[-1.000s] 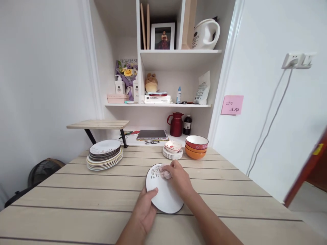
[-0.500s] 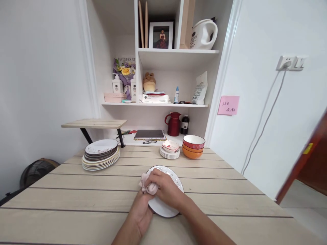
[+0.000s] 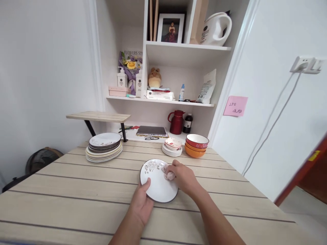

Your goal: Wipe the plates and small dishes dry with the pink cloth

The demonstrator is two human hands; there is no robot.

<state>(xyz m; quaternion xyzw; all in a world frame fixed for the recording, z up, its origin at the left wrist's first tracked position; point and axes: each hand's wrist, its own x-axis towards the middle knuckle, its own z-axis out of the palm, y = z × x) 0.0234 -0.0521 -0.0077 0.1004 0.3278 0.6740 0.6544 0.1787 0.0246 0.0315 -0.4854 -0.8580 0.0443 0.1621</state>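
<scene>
A white plate [image 3: 157, 187] with a dark rim and a leaf pattern is held over the table in front of me. My left hand [image 3: 143, 200] grips its lower left edge, thumb on top and the other fingers hidden underneath. Bunched in my right hand [image 3: 182, 175] is a pale pink cloth [image 3: 168, 173], which touches the plate's upper right part near the pattern. The fingers of that hand are closed around the cloth.
On the wooden table [image 3: 76, 190] a stack of plates [image 3: 104, 149] stands at the left, below a small raised shelf [image 3: 99, 116]. Small dishes [image 3: 172, 148] and stacked bowls [image 3: 196, 146] stand at the back right. Behind them is a red jug [image 3: 176, 122].
My right hand has moved right with the cloth, from the plate's left edge to its right side. More of the plate's face shows, and the view has shifted slightly.
</scene>
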